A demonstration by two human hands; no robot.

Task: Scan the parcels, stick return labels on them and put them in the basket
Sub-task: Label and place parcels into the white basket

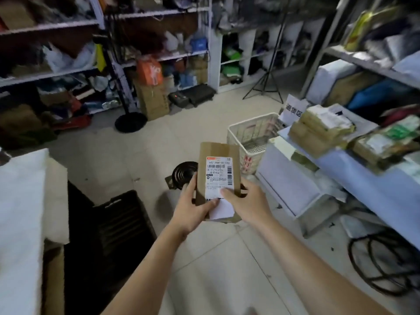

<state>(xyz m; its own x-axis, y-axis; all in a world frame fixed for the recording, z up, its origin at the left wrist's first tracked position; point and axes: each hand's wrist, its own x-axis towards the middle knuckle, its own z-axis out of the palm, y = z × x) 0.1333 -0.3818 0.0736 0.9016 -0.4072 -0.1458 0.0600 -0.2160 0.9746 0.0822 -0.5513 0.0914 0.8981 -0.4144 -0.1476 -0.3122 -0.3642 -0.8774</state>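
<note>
Basket (235, 139) sitting on floor (181, 133) beside bench (375, 185); left hand (193, 208) and right hand (247, 201) both gripping cardboard parcel (216, 151), thumbs pressing its label (219, 173).

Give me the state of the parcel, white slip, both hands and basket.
parcel, held in the air, printed label facing the camera
white slip, on the parcel's near end
left hand, grips the parcel's left edge
right hand, pinches the parcel, thumb on front
white basket, upright, top open
</note>
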